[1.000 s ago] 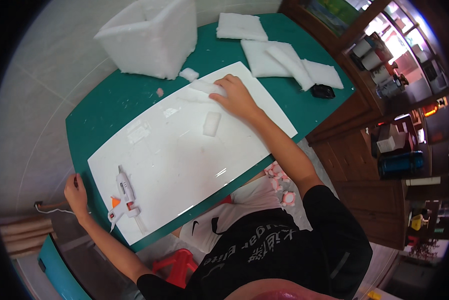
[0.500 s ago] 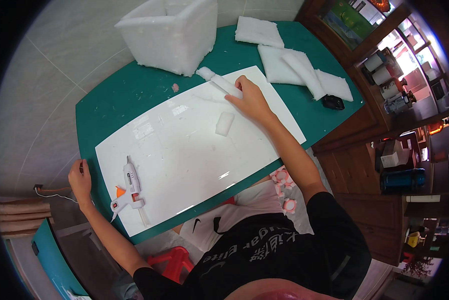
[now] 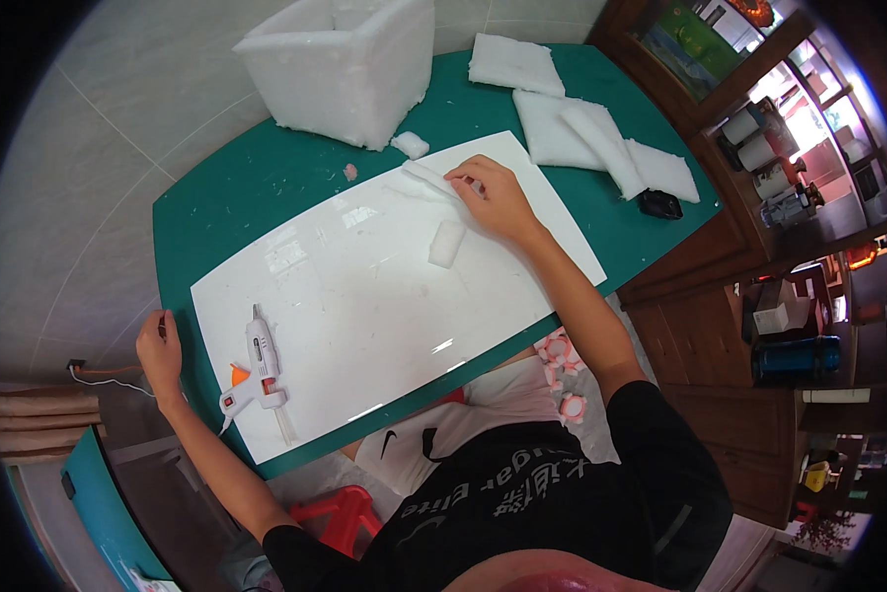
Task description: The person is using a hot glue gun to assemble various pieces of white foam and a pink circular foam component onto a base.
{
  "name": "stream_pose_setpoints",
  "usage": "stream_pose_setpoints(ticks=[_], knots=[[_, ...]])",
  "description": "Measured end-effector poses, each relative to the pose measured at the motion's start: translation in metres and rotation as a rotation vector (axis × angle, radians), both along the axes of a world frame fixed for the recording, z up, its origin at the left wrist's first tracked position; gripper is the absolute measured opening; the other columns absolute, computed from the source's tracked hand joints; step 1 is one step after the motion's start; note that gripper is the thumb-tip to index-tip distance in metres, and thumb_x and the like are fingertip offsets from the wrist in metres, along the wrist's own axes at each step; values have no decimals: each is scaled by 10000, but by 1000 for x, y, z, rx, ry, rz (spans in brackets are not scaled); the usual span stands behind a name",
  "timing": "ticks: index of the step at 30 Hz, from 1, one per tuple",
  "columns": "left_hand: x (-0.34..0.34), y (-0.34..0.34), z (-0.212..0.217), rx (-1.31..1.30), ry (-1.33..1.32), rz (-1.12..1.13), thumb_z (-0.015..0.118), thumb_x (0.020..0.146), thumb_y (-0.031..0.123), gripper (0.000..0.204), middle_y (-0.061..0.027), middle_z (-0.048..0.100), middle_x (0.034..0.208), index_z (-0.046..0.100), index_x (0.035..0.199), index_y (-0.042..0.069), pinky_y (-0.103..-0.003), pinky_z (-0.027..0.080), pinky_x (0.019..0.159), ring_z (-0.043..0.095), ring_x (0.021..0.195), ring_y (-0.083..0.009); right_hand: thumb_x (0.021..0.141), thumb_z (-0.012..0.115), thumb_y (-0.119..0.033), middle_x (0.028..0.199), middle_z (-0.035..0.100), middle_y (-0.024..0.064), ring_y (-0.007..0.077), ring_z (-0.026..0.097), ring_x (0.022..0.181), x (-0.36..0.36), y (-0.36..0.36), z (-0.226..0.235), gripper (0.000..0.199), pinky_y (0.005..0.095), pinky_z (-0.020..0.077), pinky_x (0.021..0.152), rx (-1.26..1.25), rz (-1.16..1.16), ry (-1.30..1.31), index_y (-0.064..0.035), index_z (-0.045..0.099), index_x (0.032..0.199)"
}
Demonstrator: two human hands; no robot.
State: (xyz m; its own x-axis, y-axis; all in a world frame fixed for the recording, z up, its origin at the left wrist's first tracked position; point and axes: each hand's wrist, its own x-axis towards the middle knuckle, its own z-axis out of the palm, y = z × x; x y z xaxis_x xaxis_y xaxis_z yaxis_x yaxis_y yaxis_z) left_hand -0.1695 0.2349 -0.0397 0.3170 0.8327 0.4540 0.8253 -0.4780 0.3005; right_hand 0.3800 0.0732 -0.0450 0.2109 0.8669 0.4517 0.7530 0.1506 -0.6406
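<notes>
My right hand point(image 3: 493, 199) is over the far right part of a white board point(image 3: 345, 326). Its fingers pinch a narrow strip of white foam point(image 3: 426, 180), whose end sticks out to the left. Just nearer to me, a small rectangular foam piece point(image 3: 446, 244) lies flat on the board, and a small foam scrap point(image 3: 411, 145) sits by the board's far edge. My left hand point(image 3: 159, 350) is at the table's left edge with its fingers curled; what is in them, if anything, is hidden. Beside it on the board lies a white glue gun point(image 3: 261, 345) with an orange trigger.
A tall foam box point(image 3: 345, 79) stands at the back of the green table point(image 3: 216, 207). Several foam slabs point(image 3: 557, 128) and a black object point(image 3: 659, 204) lie at the far right. Wooden shelves point(image 3: 720, 247) line the right side; a red stool point(image 3: 345, 518) is below.
My right hand's fingers have shifted slightly left along the foam strip. The strip's far end has moved down, away from the small scrap. My left hand has stayed almost still.
</notes>
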Motion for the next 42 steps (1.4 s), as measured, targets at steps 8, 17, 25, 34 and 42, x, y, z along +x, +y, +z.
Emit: stream_pose_setpoints(ticks=[8,17,25,34,42], knots=[[2,0,0,-9,-13,8,601,979,138,188,-180,613,732,644,920,-35,-387,466,603,581,612,-289,860,654,-85,992,688,108,233,655,899,0,-1,7,149,320,518,804,-165,68,94,-45,726,984],[2,1,-1,-17,0,5,595,987,144,187,-157,572,691,632,928,-29,-372,441,584,544,583,-245,844,683,-97,988,644,117,277,615,962,-6,-2,2,135,364,511,859,-59,101,-97,-34,688,964],[-8,1,1,-14,12,38,592,992,155,210,-186,636,752,646,941,-41,-394,480,622,609,638,-286,810,682,-77,954,655,100,289,605,942,-9,3,-3,95,372,513,836,0,71,-215,-36,681,896],[-4,3,0,-50,-9,51,586,991,143,205,-181,639,748,648,949,-48,-380,472,606,602,622,-264,817,664,-68,963,665,98,294,604,937,-3,2,-4,90,368,511,830,37,79,-230,-35,673,900],[-14,8,-6,-47,-30,25,587,990,132,196,-178,634,746,650,977,-54,-380,468,604,586,617,-253,820,654,-55,921,622,102,309,576,909,-3,4,-7,113,396,486,806,117,158,-245,-54,642,933]])
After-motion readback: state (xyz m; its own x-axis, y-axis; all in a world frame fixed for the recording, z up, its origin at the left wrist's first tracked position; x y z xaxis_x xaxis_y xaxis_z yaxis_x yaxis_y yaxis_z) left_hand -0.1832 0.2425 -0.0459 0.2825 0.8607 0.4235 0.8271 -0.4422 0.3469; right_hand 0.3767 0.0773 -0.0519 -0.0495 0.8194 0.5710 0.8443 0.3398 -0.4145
